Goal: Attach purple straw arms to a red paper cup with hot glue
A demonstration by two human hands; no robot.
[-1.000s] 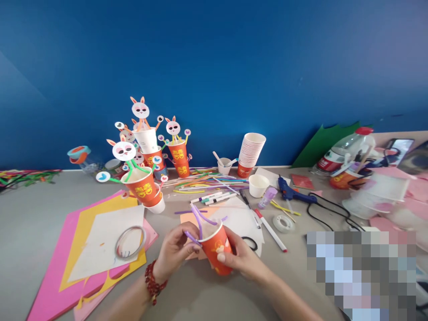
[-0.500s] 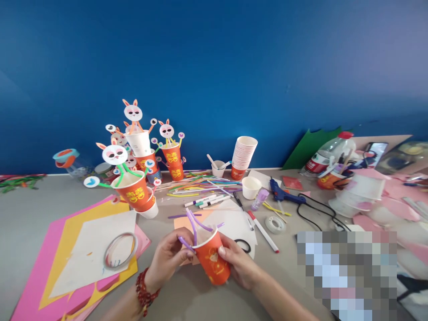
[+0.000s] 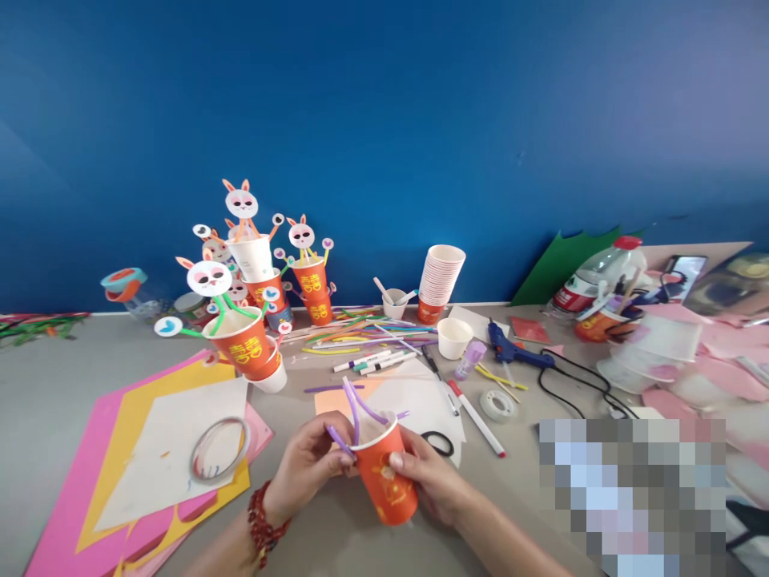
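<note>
My right hand [image 3: 429, 474] is wrapped round an orange paper cup [image 3: 388, 473], which tilts slightly with its open mouth up and away from me. Purple pipe cleaners [image 3: 353, 413] rise out of the cup, and one bends out over the rim on each side. At the left rim my left hand [image 3: 317, 458] pinches the bent purple pipe cleaner, thumb and forefinger together. A red bead bracelet circles the left wrist. Under the cup and hands lie white and peach paper sheets [image 3: 414, 401]. Near my right hand shows a black scissors handle [image 3: 437, 443].
Rabbit figures on cups [image 3: 240, 340] stand back left. Left lie coloured paper sheets [image 3: 144, 457] with a tape roll [image 3: 219, 450]. Markers [image 3: 481, 421], a blue glue gun [image 3: 517, 350], a glue stick [image 3: 470, 361] and stacked cups [image 3: 441, 280] stand or lie beyond; a bottle [image 3: 601, 276] is at right.
The cup and both hands have shifted slightly right and down in view, along with a small shift of the whole scene. The grip of both hands looks the same.
</note>
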